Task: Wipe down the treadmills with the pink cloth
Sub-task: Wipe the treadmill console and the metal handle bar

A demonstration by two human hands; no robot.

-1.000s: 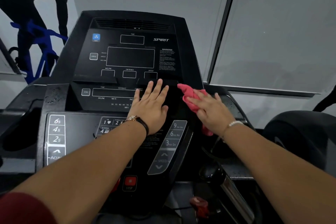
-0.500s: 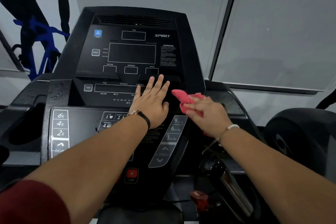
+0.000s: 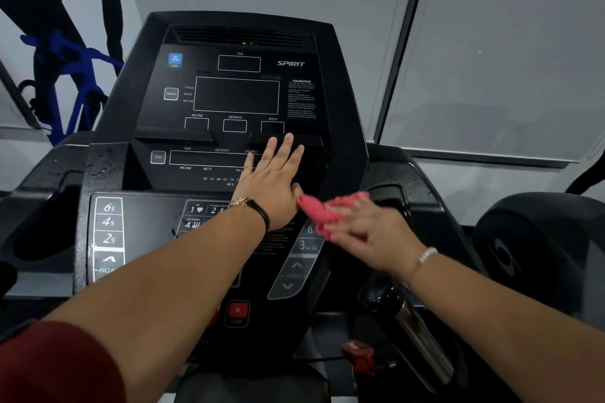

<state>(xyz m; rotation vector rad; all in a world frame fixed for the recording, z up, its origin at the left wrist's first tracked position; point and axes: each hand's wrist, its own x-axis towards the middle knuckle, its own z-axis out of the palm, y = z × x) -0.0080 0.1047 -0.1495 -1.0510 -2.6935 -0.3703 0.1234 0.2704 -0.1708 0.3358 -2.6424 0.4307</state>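
Right hand (image 3: 366, 232) motion-blurred, covering part of pink cloth (image 3: 316, 211); grip unclear. Warning text (image 3: 302, 100) at 12 o'clock too small. Left hand (image 3: 271, 186) hides right end of lower display (image 3: 203, 158).

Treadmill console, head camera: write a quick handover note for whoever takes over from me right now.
Left hand: flat, fingers straight, resting on the black treadmill console below the displays.
Right hand: on the crumpled pink cloth, which covers the top of the grey speed keypad on the console's right. The blur hides the grip.
Done: cannot tell which areas are wiped.
Left: droplets show on the console's side edge; the displays, keypads and other treadmills probably need wiping.
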